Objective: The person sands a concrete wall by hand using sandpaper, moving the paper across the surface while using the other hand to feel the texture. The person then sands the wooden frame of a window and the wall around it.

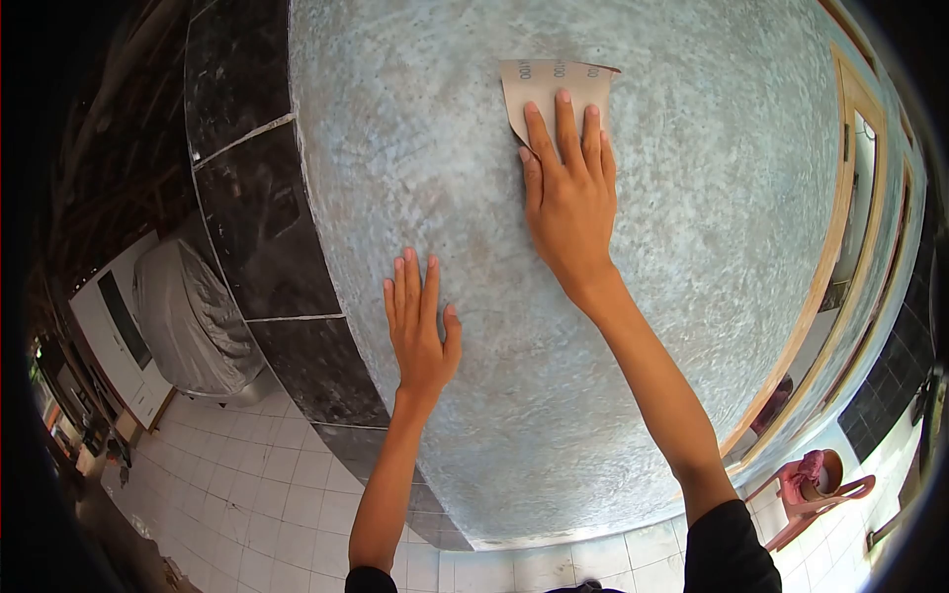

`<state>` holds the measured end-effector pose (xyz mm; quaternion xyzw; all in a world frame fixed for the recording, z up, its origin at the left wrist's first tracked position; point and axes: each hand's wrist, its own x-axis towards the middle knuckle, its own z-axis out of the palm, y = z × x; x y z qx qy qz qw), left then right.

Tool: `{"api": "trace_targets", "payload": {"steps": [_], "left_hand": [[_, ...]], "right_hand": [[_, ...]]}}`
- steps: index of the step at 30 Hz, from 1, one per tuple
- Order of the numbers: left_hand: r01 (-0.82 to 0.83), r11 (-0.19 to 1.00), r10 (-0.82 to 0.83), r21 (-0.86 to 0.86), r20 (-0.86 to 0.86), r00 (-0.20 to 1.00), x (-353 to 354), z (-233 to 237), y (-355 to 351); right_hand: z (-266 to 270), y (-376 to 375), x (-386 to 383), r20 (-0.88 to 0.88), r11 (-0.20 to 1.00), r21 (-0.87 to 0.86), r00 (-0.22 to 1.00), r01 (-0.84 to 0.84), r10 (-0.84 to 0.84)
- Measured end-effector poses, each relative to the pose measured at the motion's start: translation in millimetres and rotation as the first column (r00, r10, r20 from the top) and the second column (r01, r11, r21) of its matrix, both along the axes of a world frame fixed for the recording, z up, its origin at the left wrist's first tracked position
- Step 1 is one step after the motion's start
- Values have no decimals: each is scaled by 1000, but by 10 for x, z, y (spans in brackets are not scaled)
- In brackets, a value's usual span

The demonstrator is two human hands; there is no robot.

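A sheet of sandpaper (532,87), tan on its back with "100" printed along the top, lies against the grey mottled wall (692,198). My right hand (571,198) holds it there, pressed under outstretched fingers. The sheet's lower left edge and upper right corner curl off the wall, and its gritty side is hidden. Lower and to the left, my left hand (419,331) rests open on the bare wall surface, fingers up and thumb apart, with nothing in it.
Black tiles (259,217) border the wall on the left. Wood-framed windows (840,237) stand on the right. Below them is a pink chair (799,502) bearing a bowl (830,470). A grey-covered object (193,321) stands on the white tiled floor (252,494) at the far left.
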<state>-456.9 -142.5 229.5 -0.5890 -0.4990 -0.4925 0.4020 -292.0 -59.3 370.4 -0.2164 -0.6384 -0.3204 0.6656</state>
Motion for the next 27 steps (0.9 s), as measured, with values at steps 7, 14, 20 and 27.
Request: {"api": "trace_targets", "payload": {"steps": [7, 14, 20, 27], "left_hand": [[0, 1000, 0, -19, 3, 1000, 4, -47, -11], [2, 1000, -2, -4, -22, 1000, -34, -79, 62], [2, 1000, -2, 1, 13, 1000, 125, -115, 115], [-25, 1000, 25, -10, -19, 1000, 253, -167, 185]], "right_hand": [[-1188, -238, -59, 251, 986, -167, 966, -20, 62], [-633, 144, 472, 68, 988, -145, 996, 61, -52], [-953, 47, 341, 152, 988, -147, 988, 40, -17], [-979, 326, 1011, 46, 982, -181, 997, 62, -54]]}}
